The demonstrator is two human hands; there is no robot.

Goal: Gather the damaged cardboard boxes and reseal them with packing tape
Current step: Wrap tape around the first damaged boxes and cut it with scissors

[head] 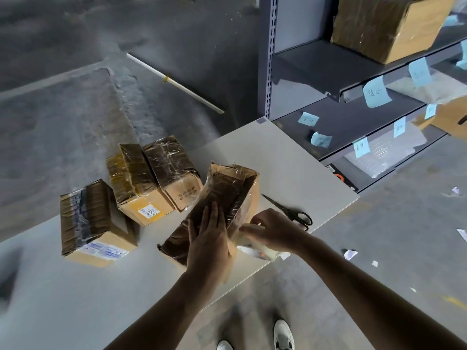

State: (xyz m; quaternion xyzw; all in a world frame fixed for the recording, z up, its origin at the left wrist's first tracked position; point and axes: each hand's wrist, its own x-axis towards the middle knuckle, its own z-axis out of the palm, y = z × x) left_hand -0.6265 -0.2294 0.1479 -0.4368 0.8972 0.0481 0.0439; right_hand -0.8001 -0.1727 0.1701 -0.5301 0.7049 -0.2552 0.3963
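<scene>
Damaged box (228, 184) sat at bench (290, 160) near edge. Left hand (209, 238) lay flat, fingers straight, pressing top; right hand (274, 229) gripped tape roll (265, 252) at right. Seemed light, crushable, tape-slick: brace corners.

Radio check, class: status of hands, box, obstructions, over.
Left hand flat on box. Right hand grips tape roll at box side. Scissors beside, not blocking.

Even, muted light leaves the scene rather dim, with soft shadows beside the boxes (96, 218) on the pale table (290, 157). Wide-angle distortion bends the shelf (316, 64) uprights. Fingers (246, 229) of the right hand (275, 232) and the frame edges are blurred.
</scene>
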